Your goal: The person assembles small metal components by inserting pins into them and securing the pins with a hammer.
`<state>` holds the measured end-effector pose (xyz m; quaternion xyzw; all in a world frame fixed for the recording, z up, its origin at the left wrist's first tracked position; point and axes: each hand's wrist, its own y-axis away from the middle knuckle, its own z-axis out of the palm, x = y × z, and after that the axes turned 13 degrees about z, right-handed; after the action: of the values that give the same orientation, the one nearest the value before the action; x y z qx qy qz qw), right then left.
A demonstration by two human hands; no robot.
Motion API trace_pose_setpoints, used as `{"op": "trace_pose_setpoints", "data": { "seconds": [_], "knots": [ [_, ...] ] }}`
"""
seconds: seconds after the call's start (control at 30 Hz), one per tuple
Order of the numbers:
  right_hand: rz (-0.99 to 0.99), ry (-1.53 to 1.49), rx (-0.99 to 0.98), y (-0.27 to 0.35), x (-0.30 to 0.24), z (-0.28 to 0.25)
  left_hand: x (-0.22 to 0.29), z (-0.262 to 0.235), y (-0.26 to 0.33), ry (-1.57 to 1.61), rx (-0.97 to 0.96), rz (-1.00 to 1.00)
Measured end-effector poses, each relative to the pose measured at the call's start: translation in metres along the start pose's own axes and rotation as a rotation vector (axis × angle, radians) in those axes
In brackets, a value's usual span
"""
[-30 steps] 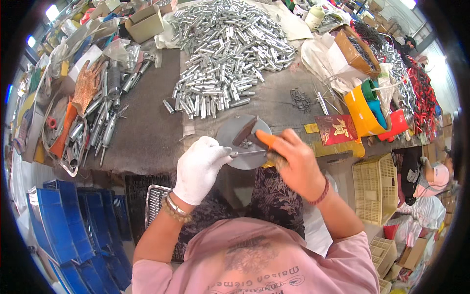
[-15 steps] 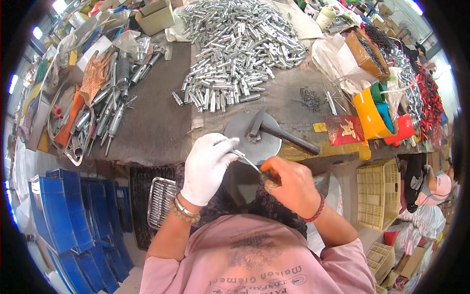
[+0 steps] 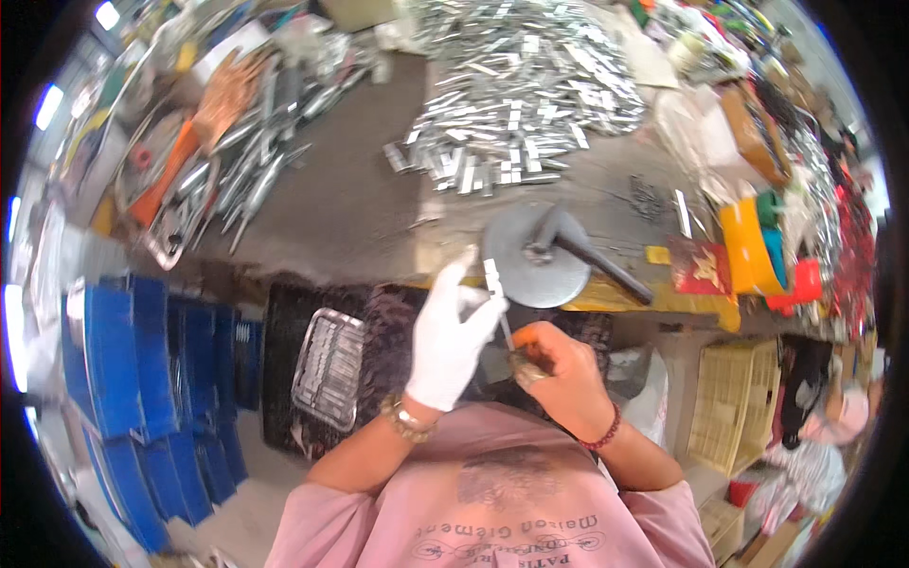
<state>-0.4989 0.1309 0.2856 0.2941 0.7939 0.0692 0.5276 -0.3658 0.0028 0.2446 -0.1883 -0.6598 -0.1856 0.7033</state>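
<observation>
My left hand wears a white glove. Its forefinger and thumb are spread, the thumb tip beside a small silver metal sleeve. From the sleeve's lower end a thin metal rod runs down into my bare right hand. That hand is closed around the rod's lower part, and its fingers hide the end. Just beyond my hands a round grey metal plate sits at the bench edge, with a hammer lying across it.
A heap of silver metal sleeves covers the far bench. Tools and an orange-handled item crowd the left; a yellow container and small dark pins lie right. Blue bins and a metal tray stand lower left.
The view has shifted, so the bench appears further right. My left forefinger has lifted away from the sleeve, which now points more upright. My right hand still grips the rod.
</observation>
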Motion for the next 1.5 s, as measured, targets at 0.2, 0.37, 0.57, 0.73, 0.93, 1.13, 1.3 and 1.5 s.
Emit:
{"op": "trace_pose_setpoints", "data": {
  "seconds": [0.2,0.37,0.57,0.73,0.93,1.13,1.3,1.5],
  "knots": [
    [-0.016,0.176,0.064,0.006,-0.012,0.01,0.006,-0.011,0.012,0.065,0.02,0.06],
    [-0.059,0.08,-0.091,-0.003,-0.021,0.022,0.003,-0.048,0.034,-0.041,0.194,0.067],
    [-0.066,-0.23,0.03,-0.03,-0.003,-0.023,-0.081,-0.165,0.049,-0.121,0.588,-0.225],
    [0.016,-0.462,0.069,-0.05,0.006,-0.033,-0.215,-0.236,0.053,-0.097,0.773,-0.388],
    [-0.048,-0.539,0.011,-0.057,0.013,-0.03,-0.34,-0.292,0.05,-0.319,0.805,-0.344],
    [-0.065,-0.531,0.066,-0.051,0.022,-0.032,-0.296,-0.245,0.014,-0.371,0.819,-0.387],
    [-0.1,-0.516,0.016,-0.056,0.023,-0.028,-0.307,-0.284,0.041,-0.687,0.847,-0.298],
    [-0.093,-0.543,0.055,-0.053,0.021,-0.03,-0.216,-0.292,0.023,-0.229,1.082,0.014]
  ]
}}
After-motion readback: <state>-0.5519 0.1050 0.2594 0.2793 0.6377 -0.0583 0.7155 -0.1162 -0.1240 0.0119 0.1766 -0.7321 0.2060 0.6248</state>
